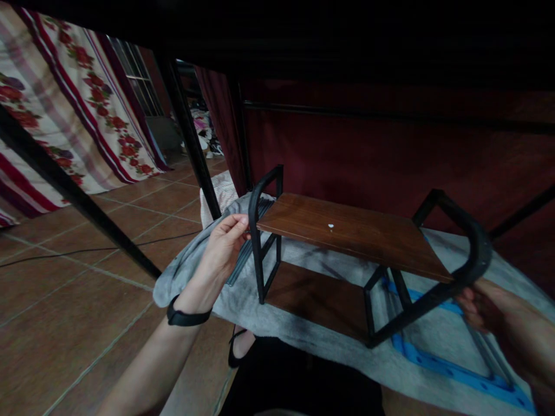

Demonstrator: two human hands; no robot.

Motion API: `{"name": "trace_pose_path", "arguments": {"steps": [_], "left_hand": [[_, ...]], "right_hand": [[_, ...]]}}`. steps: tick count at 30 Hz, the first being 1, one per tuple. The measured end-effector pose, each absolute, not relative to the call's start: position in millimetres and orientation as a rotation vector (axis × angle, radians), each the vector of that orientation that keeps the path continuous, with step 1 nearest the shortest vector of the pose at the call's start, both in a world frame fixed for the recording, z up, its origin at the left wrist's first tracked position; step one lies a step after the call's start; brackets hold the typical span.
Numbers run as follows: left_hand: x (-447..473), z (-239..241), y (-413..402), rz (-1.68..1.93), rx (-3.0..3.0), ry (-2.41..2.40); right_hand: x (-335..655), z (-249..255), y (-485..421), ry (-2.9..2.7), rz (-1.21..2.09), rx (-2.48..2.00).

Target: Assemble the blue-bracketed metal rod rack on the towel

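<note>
Blanket [243, 306] spreads beneath the rack [355, 234], which stands upright mid-scene, its 2 boards [321, 294] 1 above the other. A blue frame [455, 368] lies near right. The left hand [228, 242] pinches the rack's left side; the right hand [485, 309] is at its right end, grip unclear.

Brown, black and blue against maroon

From where I stand, the shelf boards [355, 231] are grained brown, the rack frame [477, 248] black. The blanket [243, 315] is mottled grey, the bars [451, 367] bright blue. The backdrop [347, 156] is deep maroon, the curtain [87, 104] pale with red roses and crimson stripes, the floor tiles [130, 266] terracotta in a paler grid.
</note>
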State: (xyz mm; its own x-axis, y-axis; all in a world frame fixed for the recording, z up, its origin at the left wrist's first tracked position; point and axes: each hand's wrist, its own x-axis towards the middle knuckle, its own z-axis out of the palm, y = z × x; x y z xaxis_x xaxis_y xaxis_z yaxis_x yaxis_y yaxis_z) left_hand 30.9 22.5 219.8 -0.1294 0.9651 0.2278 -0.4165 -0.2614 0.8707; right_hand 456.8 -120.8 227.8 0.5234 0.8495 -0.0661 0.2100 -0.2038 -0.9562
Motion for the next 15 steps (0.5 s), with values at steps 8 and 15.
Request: {"name": "trace_pose_path", "arguments": {"steps": [8, 15], "left_hand": [[31.0, 218.7, 24.7, 1.619, 1.041, 0.792], [28.6, 219.8, 24.6, 1.593, 1.060, 0.830]], "right_hand": [[452.0, 230.0, -133.0, -1.161, 0.365, -1.792], [456.5, 232.5, -127.7, -1.108, 0.497, -1.800]]}}
